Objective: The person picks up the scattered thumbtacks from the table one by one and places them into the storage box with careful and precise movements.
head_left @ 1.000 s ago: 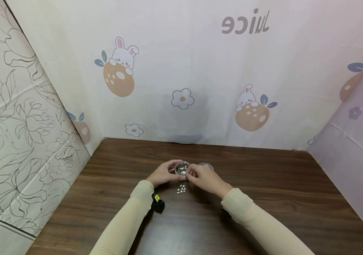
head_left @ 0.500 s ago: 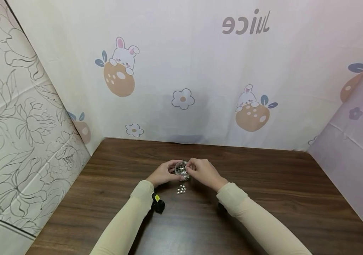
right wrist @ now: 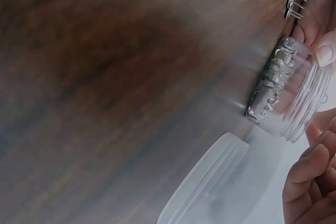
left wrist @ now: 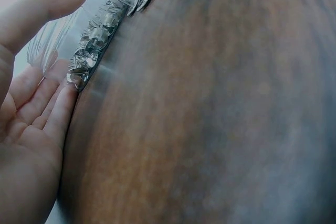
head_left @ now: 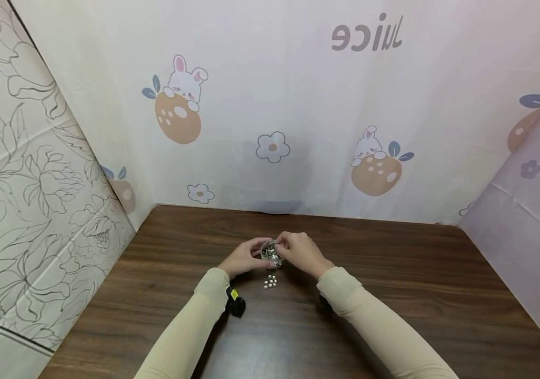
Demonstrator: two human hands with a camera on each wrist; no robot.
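A small clear screw-top jar [right wrist: 300,94] holding silver thumbtacks [right wrist: 272,75] stands on the dark wooden table. My left hand [head_left: 241,259] grips it from the left, thumb at the near side and fingers round the far side. Over the jar's mouth, my right hand [head_left: 300,253] has its fingers curled, with thumb and forefinger tips at the opening. Whether a tack is between those tips is hidden. Several loose thumbtacks [head_left: 270,282] lie in a small cluster in front of the jar, and the wrist views show their pins pointing up.
A whitish translucent lid [right wrist: 205,182] lies beside the jar in the right wrist view; in the head view the right hand covers it. A black wrist camera [head_left: 237,306] sits under the left wrist. Patterned curtain [head_left: 272,173] borders the table's back edge.
My right hand has shifted slightly left and away from me, over the jar, covering the lid. The left hand, the jar and the loose thumbtacks have stayed put.
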